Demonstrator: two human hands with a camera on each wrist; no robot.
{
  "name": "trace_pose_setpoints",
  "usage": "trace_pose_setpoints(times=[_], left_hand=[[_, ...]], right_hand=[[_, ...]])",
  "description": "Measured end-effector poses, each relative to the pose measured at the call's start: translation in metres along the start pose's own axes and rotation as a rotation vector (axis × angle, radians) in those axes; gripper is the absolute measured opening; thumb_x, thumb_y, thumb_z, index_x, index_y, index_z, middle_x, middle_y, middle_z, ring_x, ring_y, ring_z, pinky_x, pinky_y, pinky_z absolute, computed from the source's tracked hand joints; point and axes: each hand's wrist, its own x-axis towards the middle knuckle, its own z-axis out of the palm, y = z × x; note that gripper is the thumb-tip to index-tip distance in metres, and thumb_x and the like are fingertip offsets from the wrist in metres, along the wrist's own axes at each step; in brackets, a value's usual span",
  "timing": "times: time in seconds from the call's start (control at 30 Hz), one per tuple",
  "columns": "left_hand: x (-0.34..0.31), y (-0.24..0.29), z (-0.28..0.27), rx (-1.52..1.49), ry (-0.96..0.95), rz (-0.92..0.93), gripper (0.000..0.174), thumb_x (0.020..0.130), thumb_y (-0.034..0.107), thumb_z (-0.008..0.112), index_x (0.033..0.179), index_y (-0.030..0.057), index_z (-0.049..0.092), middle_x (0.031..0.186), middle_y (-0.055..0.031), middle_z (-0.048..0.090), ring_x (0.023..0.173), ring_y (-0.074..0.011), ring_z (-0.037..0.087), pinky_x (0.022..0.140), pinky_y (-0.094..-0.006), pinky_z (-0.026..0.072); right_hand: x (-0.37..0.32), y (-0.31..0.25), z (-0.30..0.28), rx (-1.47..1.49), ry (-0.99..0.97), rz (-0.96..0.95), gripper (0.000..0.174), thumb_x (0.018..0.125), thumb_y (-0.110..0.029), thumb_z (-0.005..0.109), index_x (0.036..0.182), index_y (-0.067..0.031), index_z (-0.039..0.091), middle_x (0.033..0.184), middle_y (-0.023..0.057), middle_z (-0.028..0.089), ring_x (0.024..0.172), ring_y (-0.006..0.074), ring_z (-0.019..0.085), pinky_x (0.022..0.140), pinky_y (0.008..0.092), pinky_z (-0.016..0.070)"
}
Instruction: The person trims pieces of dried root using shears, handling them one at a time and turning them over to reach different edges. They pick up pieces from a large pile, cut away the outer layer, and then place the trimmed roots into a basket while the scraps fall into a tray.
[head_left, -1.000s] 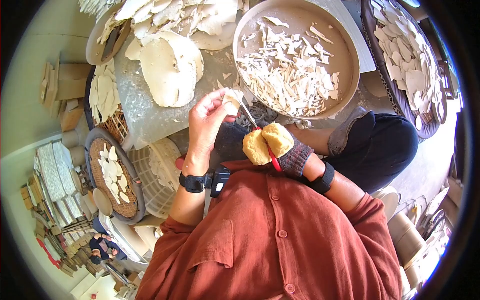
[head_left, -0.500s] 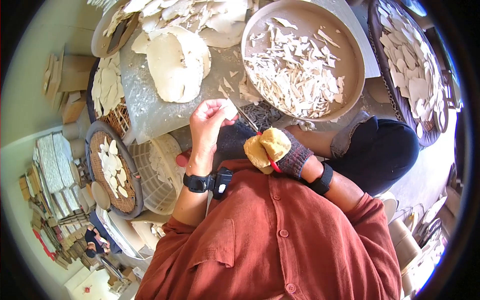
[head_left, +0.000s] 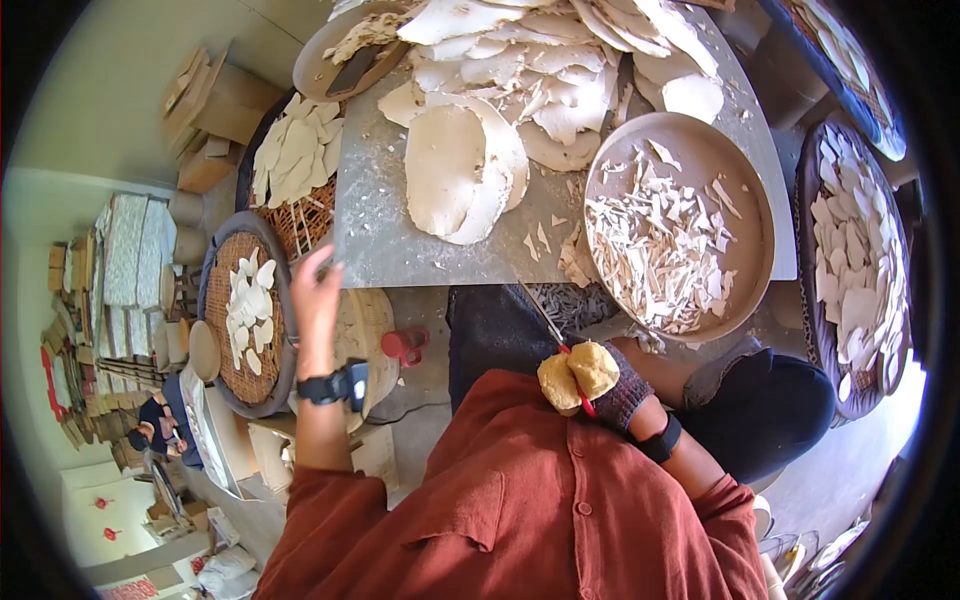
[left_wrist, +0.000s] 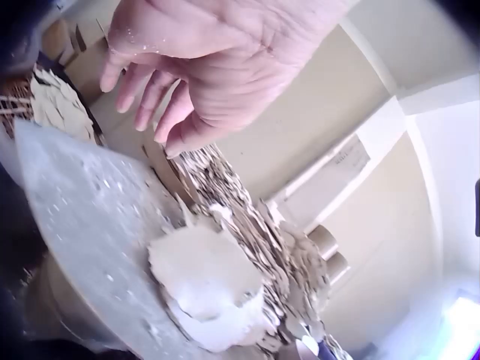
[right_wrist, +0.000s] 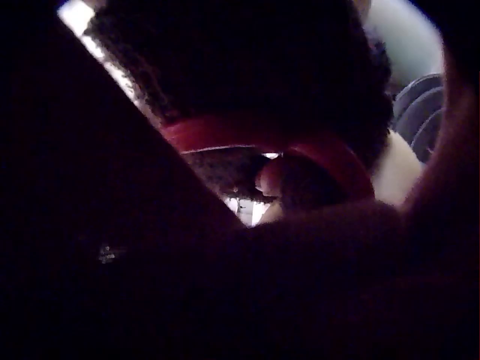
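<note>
My bare left hand [head_left: 318,295] is out to the left, over the near left corner of the grey board [head_left: 375,250] and beside a round woven tray [head_left: 281,345] of small pale slices [head_left: 255,315]. In the left wrist view its fingers [left_wrist: 154,97] hang loosely bent with nothing between them. The right hand [head_left: 625,388], in a knitted glove, grips scissors [head_left: 541,312] with red handles in front of my lap. Yellow sponge-like padding [head_left: 580,376] surrounds those handles. Its wrist view is mostly dark, showing part of a red handle loop [right_wrist: 225,133].
A round, deep pan [head_left: 752,185] of pale scraps stands on the board's right side. Large pale slices [head_left: 445,170] are stacked behind. More slices lie on a tray [head_left: 815,375] at far right. A red mug [head_left: 405,346] stands low between the left arm and my lap.
My left hand has swung left, away from the scissors. The small pale piece it pinched is no longer in its fingers. The right hand still holds the scissors; the head view has shifted.
</note>
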Motion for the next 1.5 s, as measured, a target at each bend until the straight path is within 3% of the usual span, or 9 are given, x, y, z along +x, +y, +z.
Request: trace_pose_setpoints(times=[0.23,0.43,0.53,0.67,0.9,1.1,1.2,1.37,1.5], left_hand=[[0.057,0.067,0.146,0.039,-0.024,0.274,0.069,0.071,0.030,0.074,0.123,-0.0067,0.045,0.124,-0.0239,0.048,0.116,-0.0286,0.047,0.098,-0.0352,0.0365],[0.068,0.092,0.185,0.520,-0.031,0.052,0.088,0.070,0.054,0.066,0.129,-0.0049,0.037,0.132,-0.0285,0.037,0.125,-0.0359,0.036,0.103,-0.0385,0.0298],[0.070,0.091,0.163,0.202,-0.046,0.320,0.069,0.079,0.047,0.058,0.124,-0.0030,0.044,0.115,-0.0249,0.054,0.109,-0.0323,0.052,0.090,-0.0388,0.0415],[0.069,0.088,0.113,-0.070,0.067,0.123,0.037,0.089,0.031,0.048,0.106,-0.0007,0.057,0.074,-0.0121,0.062,0.068,-0.0218,0.059,0.062,-0.0355,0.0454],[0.071,0.069,0.041,-0.510,0.252,-0.064,0.028,0.093,0.020,0.044,0.100,-0.0035,0.058,0.087,-0.0073,0.063,0.077,-0.0136,0.059,0.071,-0.0263,0.0465],[0.008,0.102,0.058,-1.062,-0.201,-0.337,0.036,0.089,0.022,0.050,0.113,-0.0037,0.051,0.109,-0.0128,0.058,0.099,-0.0188,0.058,0.085,-0.0328,0.0474],[-0.024,0.126,0.093,-1.050,-0.434,-0.254,0.041,0.088,0.015,0.052,0.124,-0.0029,0.044,0.117,-0.0136,0.055,0.103,-0.0199,0.056,0.087,-0.0330,0.0464],[-0.055,0.149,0.120,-0.822,-0.612,-0.161,0.046,0.087,0.004,0.052,0.130,-0.0009,0.036,0.109,-0.0114,0.059,0.097,-0.0139,0.057,0.085,-0.0263,0.0454],[-0.059,0.151,0.122,-0.738,-0.803,-0.174,0.047,0.088,0.003,0.051,0.131,-0.0008,0.034,0.109,-0.0120,0.060,0.096,-0.0127,0.058,0.083,-0.0255,0.0461]], right_hand=[[-0.006,0.004,0.003,0.049,0.050,0.020,0.036,0.069,-0.019,0.072,0.098,-0.0050,0.056,0.085,0.0122,0.062,0.080,0.0295,0.061,0.071,0.0356,0.0491],[-0.003,-0.019,-0.005,-0.162,0.069,-0.081,0.032,0.071,-0.022,0.064,0.097,-0.0059,0.055,0.083,0.0155,0.061,0.078,0.0370,0.058,0.067,0.0412,0.0474],[-0.005,-0.014,-0.004,-0.191,0.060,-0.093,0.032,0.074,-0.022,0.062,0.100,-0.0054,0.055,0.086,0.0161,0.060,0.079,0.0366,0.058,0.067,0.0407,0.0474],[-0.006,-0.020,-0.012,-0.188,0.002,-0.067,0.032,0.076,-0.023,0.061,0.102,-0.0048,0.055,0.089,0.0170,0.060,0.081,0.0352,0.058,0.069,0.0395,0.0475],[-0.002,-0.018,-0.008,0.420,0.131,-0.007,0.029,0.079,-0.020,0.062,0.102,-0.0043,0.053,0.087,0.0124,0.061,0.083,0.0275,0.060,0.073,0.0328,0.0476],[-0.009,0.009,0.006,1.296,0.257,0.052,0.014,0.084,-0.010,0.059,0.097,-0.0032,0.056,0.087,0.0061,0.063,0.083,0.0163,0.061,0.073,0.0302,0.0489],[-0.007,0.034,0.013,1.217,0.316,-0.035,0.018,0.090,-0.013,0.048,0.091,-0.0010,0.061,0.089,0.0104,0.065,0.081,0.0214,0.061,0.069,0.0318,0.0474],[-0.014,0.041,0.008,-0.289,0.691,-0.247,0.018,0.084,-0.012,0.049,0.096,-0.0030,0.060,0.088,0.0102,0.063,0.086,0.0278,0.059,0.075,0.0376,0.0438],[-0.011,0.044,0.023,0.176,0.757,-0.131,0.018,0.078,-0.012,0.057,0.094,-0.0038,0.060,0.088,0.0117,0.062,0.087,0.0300,0.058,0.074,0.0393,0.0440]])
